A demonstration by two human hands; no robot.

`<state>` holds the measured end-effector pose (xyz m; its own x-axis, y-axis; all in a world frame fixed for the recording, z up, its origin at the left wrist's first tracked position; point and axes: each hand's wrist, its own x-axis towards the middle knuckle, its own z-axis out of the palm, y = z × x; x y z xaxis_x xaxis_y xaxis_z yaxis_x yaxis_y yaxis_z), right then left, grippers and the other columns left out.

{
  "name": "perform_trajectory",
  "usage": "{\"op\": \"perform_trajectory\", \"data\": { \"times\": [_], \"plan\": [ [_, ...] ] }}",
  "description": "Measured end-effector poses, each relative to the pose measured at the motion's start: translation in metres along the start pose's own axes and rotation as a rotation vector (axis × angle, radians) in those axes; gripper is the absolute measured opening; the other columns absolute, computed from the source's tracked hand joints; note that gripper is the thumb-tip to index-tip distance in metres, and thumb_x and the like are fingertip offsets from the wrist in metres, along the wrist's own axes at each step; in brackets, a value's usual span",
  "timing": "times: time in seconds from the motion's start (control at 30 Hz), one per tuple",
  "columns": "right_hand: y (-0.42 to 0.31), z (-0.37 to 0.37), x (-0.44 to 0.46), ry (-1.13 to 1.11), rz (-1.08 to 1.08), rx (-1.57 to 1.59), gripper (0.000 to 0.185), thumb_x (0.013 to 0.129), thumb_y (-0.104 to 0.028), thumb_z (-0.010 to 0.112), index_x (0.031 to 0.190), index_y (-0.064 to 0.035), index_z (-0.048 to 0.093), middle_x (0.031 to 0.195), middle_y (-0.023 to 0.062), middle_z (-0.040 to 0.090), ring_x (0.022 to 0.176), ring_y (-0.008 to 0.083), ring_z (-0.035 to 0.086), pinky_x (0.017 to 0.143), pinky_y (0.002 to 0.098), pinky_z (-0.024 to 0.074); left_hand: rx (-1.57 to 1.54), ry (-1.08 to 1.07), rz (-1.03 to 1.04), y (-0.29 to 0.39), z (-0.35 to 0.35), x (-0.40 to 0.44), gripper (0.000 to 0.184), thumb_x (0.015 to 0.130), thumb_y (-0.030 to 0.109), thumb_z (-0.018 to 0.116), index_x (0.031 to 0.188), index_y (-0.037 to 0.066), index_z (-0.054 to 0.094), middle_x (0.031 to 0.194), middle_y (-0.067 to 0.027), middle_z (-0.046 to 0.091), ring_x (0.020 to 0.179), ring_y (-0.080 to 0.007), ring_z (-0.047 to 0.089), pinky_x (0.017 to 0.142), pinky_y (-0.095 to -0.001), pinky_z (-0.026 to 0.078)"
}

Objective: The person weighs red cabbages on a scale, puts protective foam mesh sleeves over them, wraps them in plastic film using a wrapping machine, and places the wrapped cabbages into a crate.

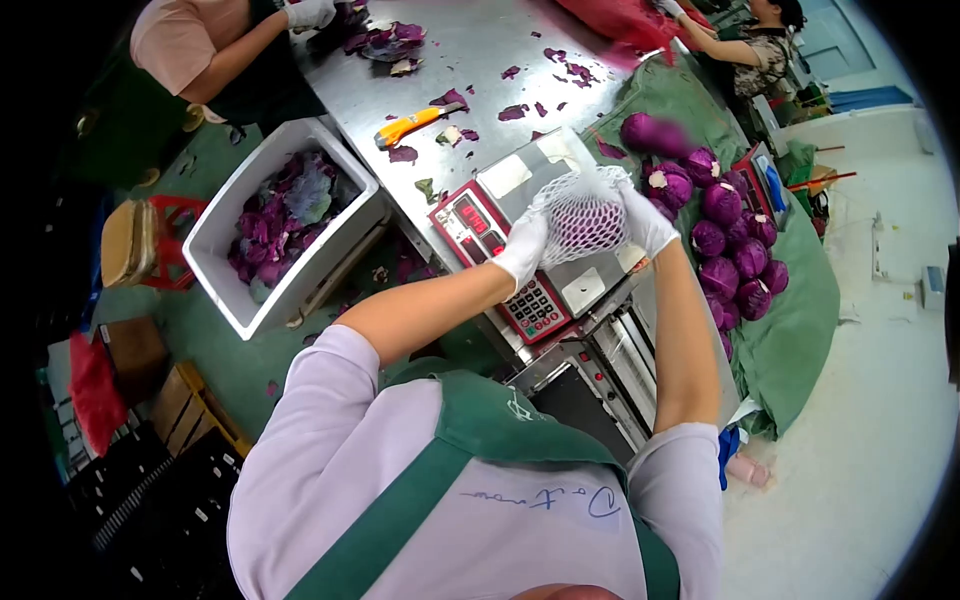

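Note:
A purple cabbage [588, 222] sits inside a white foam mesh sleeve [575, 190], held up between my two gloved hands. My left hand [526, 245], in a white glove, closes on the sleeve's left side. On its right side, my right hand [648, 220], gloved too, grips the sleeve near its upper edge. Below them is a red-framed digital scale [536, 312] with a lit display and a keypad; its metal plate [545, 155] is partly hidden by the cabbage and hands.
Purple cabbages [722, 205] are piled on green cloth [800, 330] at right. A yellow utility knife [415, 124] and leaf scraps lie on the steel table [480, 50]. A white bin [225, 220] holds purple leaves. Two people work at the table's far side.

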<state>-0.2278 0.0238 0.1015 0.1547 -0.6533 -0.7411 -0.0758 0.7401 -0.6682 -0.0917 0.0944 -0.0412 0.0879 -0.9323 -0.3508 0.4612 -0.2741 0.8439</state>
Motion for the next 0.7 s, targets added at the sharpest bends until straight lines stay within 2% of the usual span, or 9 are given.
{"op": "perform_trajectory", "data": {
  "times": [0.03, 0.07, 0.2, 0.37, 0.43, 0.47, 0.53, 0.6, 0.7],
  "plan": [
    [0.014, 0.002, -0.008, -0.004, -0.055, 0.07, 0.051, 0.104, -0.038, 0.032, 0.133, -0.0001, 0.048, 0.122, 0.012, 0.063, 0.107, 0.022, 0.061, 0.097, 0.0355, 0.0474, 0.232, -0.04, 0.042, 0.042, -0.004, -0.028, 0.052, 0.104, 0.041, 0.034, 0.128, -0.001, 0.053, 0.121, -0.0112, 0.06, 0.109, -0.0188, 0.056, 0.094, -0.0274, 0.041],
    [0.027, 0.0, -0.013, -0.011, -0.108, 0.135, 0.051, 0.104, -0.039, 0.032, 0.132, 0.0, 0.049, 0.124, 0.0114, 0.061, 0.111, 0.022, 0.059, 0.1, 0.0339, 0.0449, 0.287, -0.076, 0.141, 0.004, -0.013, -0.01, 0.053, 0.104, 0.043, 0.034, 0.131, 0.001, 0.05, 0.121, -0.0109, 0.06, 0.109, -0.0175, 0.054, 0.097, -0.0291, 0.04],
    [0.078, 0.0, -0.077, -0.04, -0.44, 0.287, 0.048, 0.104, -0.038, 0.034, 0.135, -0.0034, 0.046, 0.127, 0.0089, 0.058, 0.114, 0.0199, 0.057, 0.101, 0.0351, 0.0451, -0.208, -0.287, -0.011, 0.071, -0.002, -0.081, 0.059, 0.101, 0.052, 0.036, 0.142, 0.01, 0.038, 0.135, -0.0097, 0.053, 0.124, -0.0194, 0.049, 0.106, -0.0346, 0.037],
    [0.107, 0.032, -0.19, 0.296, -0.807, -0.201, 0.035, 0.1, -0.02, 0.043, 0.111, 0.0062, 0.063, 0.112, 0.0123, 0.065, 0.103, 0.018, 0.061, 0.092, 0.0288, 0.046, -0.44, -0.579, -0.522, 0.124, -0.027, -0.133, 0.091, 0.084, 0.075, 0.042, 0.136, 0.0, 0.044, 0.13, -0.0159, 0.056, 0.116, -0.0265, 0.058, 0.101, -0.0421, 0.047],
    [0.118, 0.035, -0.223, 0.349, -0.856, -0.227, 0.034, 0.1, -0.02, 0.044, 0.111, 0.0067, 0.063, 0.11, 0.013, 0.066, 0.103, 0.0182, 0.061, 0.092, 0.0292, 0.0464, -0.548, -0.435, -0.667, 0.128, -0.027, -0.151, 0.076, 0.088, 0.068, 0.046, 0.125, 0.002, 0.053, 0.121, -0.0148, 0.061, 0.109, -0.0273, 0.061, 0.097, -0.043, 0.05],
    [0.122, 0.037, -0.241, 0.22, -0.72, 0.062, 0.034, 0.096, -0.021, 0.051, 0.11, 0.0078, 0.061, 0.106, 0.0146, 0.067, 0.097, 0.0195, 0.063, 0.088, 0.0308, 0.0493, -0.626, -0.443, -0.756, 0.124, -0.031, -0.155, 0.068, 0.091, 0.063, 0.048, 0.119, 0.002, 0.057, 0.116, -0.0147, 0.064, 0.106, -0.027, 0.062, 0.095, -0.0431, 0.051],
    [0.143, 0.022, -0.258, 0.096, -0.579, 0.355, 0.036, 0.092, -0.022, 0.058, 0.11, 0.009, 0.059, 0.102, 0.0163, 0.067, 0.091, 0.0208, 0.066, 0.084, 0.0325, 0.0522, -0.783, -0.458, -0.793, 0.117, -0.025, -0.172, 0.034, 0.097, 0.032, 0.05, 0.099, 0.001, 0.065, 0.098, -0.0144, 0.069, 0.092, -0.0246, 0.066, 0.085, -0.0416, 0.054],
    [0.173, -0.014, -0.26, -0.369, -0.407, 0.52, 0.038, 0.094, -0.026, 0.056, 0.105, 0.0097, 0.062, 0.098, 0.0154, 0.066, 0.093, 0.0196, 0.062, 0.087, 0.0305, 0.0486, -0.799, -0.621, -0.582, 0.094, -0.021, -0.187, 0.033, 0.094, 0.028, 0.049, 0.103, 0.0, 0.063, 0.098, -0.0167, 0.068, 0.091, -0.0298, 0.066, 0.091, -0.0422, 0.052],
    [0.209, -0.029, -0.264, -0.099, -0.541, 0.267, 0.025, 0.091, -0.018, 0.057, 0.103, 0.0038, 0.061, 0.09, 0.007, 0.065, 0.083, 0.0122, 0.06, 0.08, 0.0249, 0.0469, -0.681, -0.675, -0.628, 0.109, 0.011, -0.232, 0.031, 0.081, 0.014, 0.05, 0.097, -0.01, 0.063, 0.1, -0.0231, 0.067, 0.091, -0.0339, 0.066, 0.093, -0.0447, 0.051]
  ]
}}
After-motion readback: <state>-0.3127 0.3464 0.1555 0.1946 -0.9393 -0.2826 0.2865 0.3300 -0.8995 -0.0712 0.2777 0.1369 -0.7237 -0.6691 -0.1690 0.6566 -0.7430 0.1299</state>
